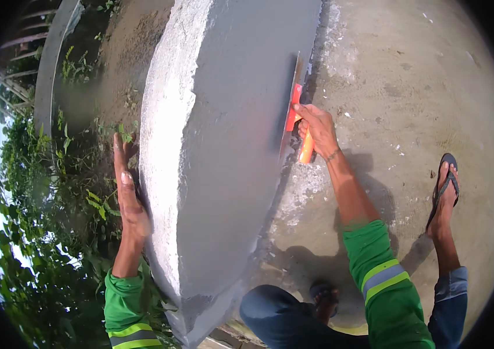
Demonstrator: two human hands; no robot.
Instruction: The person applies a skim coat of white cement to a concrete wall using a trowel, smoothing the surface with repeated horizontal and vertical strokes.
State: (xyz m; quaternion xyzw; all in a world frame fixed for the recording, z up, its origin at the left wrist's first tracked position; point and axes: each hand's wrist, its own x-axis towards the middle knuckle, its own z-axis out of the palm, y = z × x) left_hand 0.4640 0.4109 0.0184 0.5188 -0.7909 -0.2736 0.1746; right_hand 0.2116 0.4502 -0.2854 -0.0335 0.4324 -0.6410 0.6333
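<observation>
Against the grey wet-plastered low wall [229,145], your right hand [316,131] grips the orange-handled steel trowel [293,110]; keep its blade flat, while your open left hand [127,192] braces the far side.

Two hands are in view: the left hand [127,192] and the right hand [316,131]. There is one trowel [293,116] with an orange handle, and one grey plastered wall [229,145] with a single rough white top edge. Two feet show on the concrete floor [421,75], each in a dark sandal [446,186]. Two green sleeves [383,279] carry reflective bands. One patch of weeds [55,221] grows along the left side.
</observation>
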